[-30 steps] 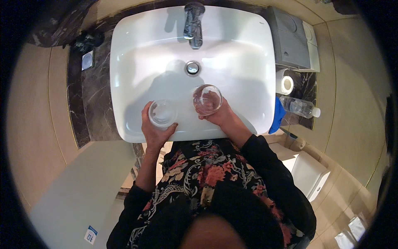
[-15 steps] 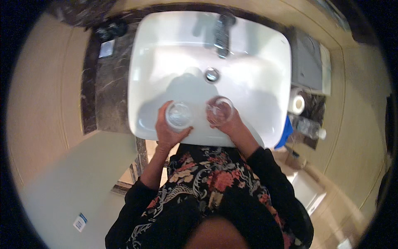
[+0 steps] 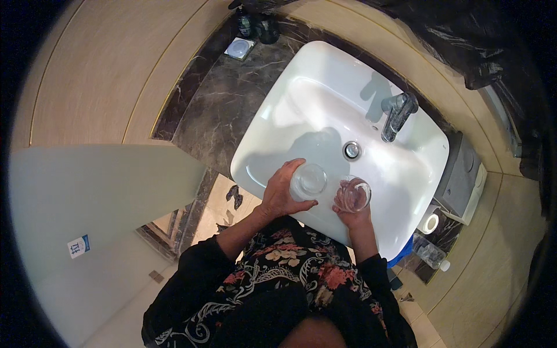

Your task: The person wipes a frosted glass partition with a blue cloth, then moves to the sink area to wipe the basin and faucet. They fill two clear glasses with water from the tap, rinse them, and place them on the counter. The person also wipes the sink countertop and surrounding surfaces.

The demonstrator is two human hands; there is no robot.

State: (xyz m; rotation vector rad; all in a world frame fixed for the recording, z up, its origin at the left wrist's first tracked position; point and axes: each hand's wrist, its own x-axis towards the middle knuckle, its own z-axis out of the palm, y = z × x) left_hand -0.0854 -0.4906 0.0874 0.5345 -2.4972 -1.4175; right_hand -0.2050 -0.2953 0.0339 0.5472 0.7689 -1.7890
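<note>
My left hand (image 3: 279,193) is wrapped round the side of a see-through drinking glass (image 3: 311,181), thumb on the near side and fingers on the far side. Close to its right, my right hand (image 3: 353,219) grips a second see-through glass (image 3: 358,196), its fingers showing through the wall. Both glasses are over the near part of a white washbasin (image 3: 255,145), a small gap apart. Beyond them lie the basin's round metal drain (image 3: 351,151) and a dark metal tap (image 3: 398,119). No water runs from the tap.
Dark marble counter (image 3: 217,107) borders the basin. Dark pump bottles (image 3: 245,24) and a small white square item (image 3: 239,48) stand far left. At right are a grey box (image 3: 461,180), a paper roll (image 3: 429,223), a plastic bottle (image 3: 429,253) and blue cloth-like material (image 3: 401,253). A frosted panel (image 3: 98,197) stands left.
The view has swung left, so the basin now appears tilted and farther right. Both hands keep hold of their glasses over the basin's near part.
</note>
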